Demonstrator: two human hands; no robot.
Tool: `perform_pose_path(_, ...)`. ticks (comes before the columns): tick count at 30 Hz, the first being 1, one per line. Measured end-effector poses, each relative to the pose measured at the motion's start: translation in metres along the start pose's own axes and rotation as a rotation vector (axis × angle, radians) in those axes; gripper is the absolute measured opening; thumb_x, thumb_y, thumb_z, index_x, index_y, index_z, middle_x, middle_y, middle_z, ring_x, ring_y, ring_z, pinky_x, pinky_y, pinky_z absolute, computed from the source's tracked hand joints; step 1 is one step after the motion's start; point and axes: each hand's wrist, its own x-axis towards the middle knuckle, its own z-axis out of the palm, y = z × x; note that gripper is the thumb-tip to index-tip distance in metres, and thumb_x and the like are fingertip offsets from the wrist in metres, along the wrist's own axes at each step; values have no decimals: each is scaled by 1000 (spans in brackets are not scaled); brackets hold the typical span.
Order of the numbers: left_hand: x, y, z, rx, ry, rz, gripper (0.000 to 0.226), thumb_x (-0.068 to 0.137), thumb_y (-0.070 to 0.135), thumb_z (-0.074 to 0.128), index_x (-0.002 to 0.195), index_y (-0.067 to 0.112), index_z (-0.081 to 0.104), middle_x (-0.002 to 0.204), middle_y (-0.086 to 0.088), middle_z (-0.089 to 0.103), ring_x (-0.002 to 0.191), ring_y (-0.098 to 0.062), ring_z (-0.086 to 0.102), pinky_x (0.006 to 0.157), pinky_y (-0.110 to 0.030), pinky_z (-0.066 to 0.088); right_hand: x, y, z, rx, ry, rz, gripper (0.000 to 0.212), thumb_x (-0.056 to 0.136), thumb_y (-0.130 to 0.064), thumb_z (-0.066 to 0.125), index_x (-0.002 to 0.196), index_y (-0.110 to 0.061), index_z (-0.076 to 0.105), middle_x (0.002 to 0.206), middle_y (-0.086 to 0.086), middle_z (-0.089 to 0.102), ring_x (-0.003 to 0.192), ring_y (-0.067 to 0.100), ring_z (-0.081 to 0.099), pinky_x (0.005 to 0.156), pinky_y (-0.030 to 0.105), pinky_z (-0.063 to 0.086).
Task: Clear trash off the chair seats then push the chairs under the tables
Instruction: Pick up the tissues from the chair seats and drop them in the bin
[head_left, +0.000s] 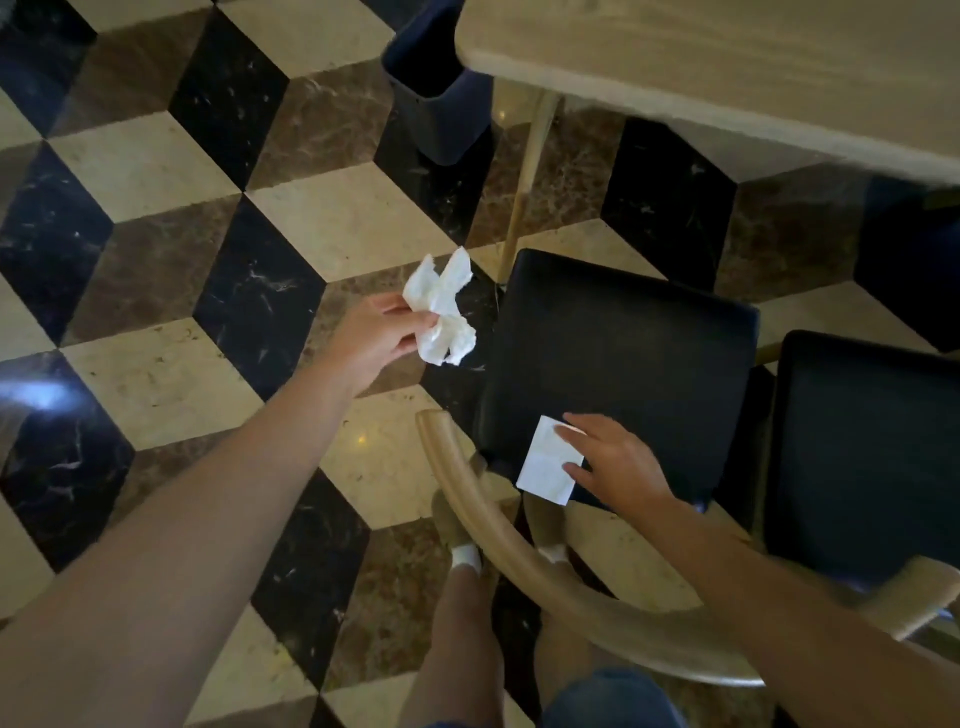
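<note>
A chair with a black seat (618, 353) and a curved wooden backrest (519, 561) stands in front of me, pulled out from the wooden table (727, 67). My left hand (374, 338) holds a crumpled white tissue (441, 312) over the floor, left of the seat. A flat white paper slip (545, 462) lies at the seat's near edge. My right hand (618, 457) rests on the slip's right side, its thumb and fingers pinching the paper's edge.
A dark bin (441, 109) stands on the floor beyond the chair, beside the table leg (530, 171). A second black-seated chair (862, 457) is close on the right. The floor is checkered marble. My legs stand behind the backrest.
</note>
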Motion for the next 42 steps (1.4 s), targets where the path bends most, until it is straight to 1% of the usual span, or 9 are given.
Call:
perform_pose_path(5, 52, -54, -15, 14, 57, -77, 24, 78, 12, 72, 100, 15, 65, 104, -2, 68, 86, -15, 70, 66, -27, 58, 18, 28, 83, -165, -255, 57, 57, 96, -35, 46, 146, -26, 21, 156, -1, 19, 142, 19, 16, 110, 32, 25)
perform_pose_path(9, 79, -107, -13, -66, 46, -124, 14, 82, 10, 68, 95, 11, 65, 111, -8, 65, 100, -18, 65, 78, -27, 56, 37, 44, 141, -287, -389, 19, 60, 95, -34, 47, 146, -23, 19, 156, 5, 17, 143, 24, 13, 110, 34, 26)
perform_pose_path(13, 95, -137, -10, -58, 75, -166, 8, 83, 10, 66, 90, 11, 64, 97, -6, 67, 92, -16, 66, 68, -22, 56, 48, 52, 163, -351, -314, 6, 74, 53, -24, 90, 121, -22, 61, 125, 9, 61, 116, 28, 56, 77, 31, 55)
perform_pose_path(17, 97, -143, -4, -102, 64, -172, 8, 83, 5, 66, 87, 11, 65, 79, 3, 72, 73, -8, 71, 58, -17, 53, 45, 62, 165, -273, -177, -80, 74, 36, -6, 92, 107, -13, 68, 109, 9, 68, 100, 28, 64, 62, 33, 57)
perform_pose_path(20, 95, -140, 0, -126, 52, -166, 8, 83, 3, 64, 87, 10, 65, 72, 6, 73, 71, -6, 70, 58, -17, 53, 48, 60, 151, -163, -165, -68, 65, 41, -2, 90, 101, -11, 69, 107, 8, 68, 99, 26, 64, 60, 33, 58)
perform_pose_path(24, 88, -129, 2, -127, 80, -161, 10, 83, 3, 65, 87, 12, 66, 85, 0, 72, 77, -9, 71, 60, -18, 54, 61, 56, 128, -147, -199, -12, 44, 82, -8, 63, 124, -16, 54, 136, -2, 51, 126, 17, 43, 90, 30, 47)
perform_pose_path(29, 56, -88, -8, -129, 70, -110, 10, 83, 5, 65, 92, 9, 66, 99, -8, 69, 83, -15, 71, 64, -21, 56, 70, 26, 50, -51, 135, -70, 17, 75, -1, 73, 89, -11, 70, 97, 3, 72, 87, 20, 65, 61, 30, 57)
perform_pose_path(35, -8, -19, -16, -102, 154, -65, 23, 81, 9, 69, 103, 5, 65, 100, -8, 70, 82, -18, 71, 62, -25, 57, 70, -28, -58, 124, 350, -185, 15, 80, -3, 68, 92, -10, 72, 97, 5, 72, 89, 20, 65, 69, 34, 56)
perform_pose_path(42, -72, 25, -31, -140, 256, -12, 29, 80, 6, 70, 107, 1, 63, 114, -14, 64, 96, -26, 65, 83, -36, 55, 81, -105, -142, 211, 484, -277, 12, 81, -4, 67, 89, -11, 73, 93, 1, 71, 84, 17, 64, 69, 26, 51)
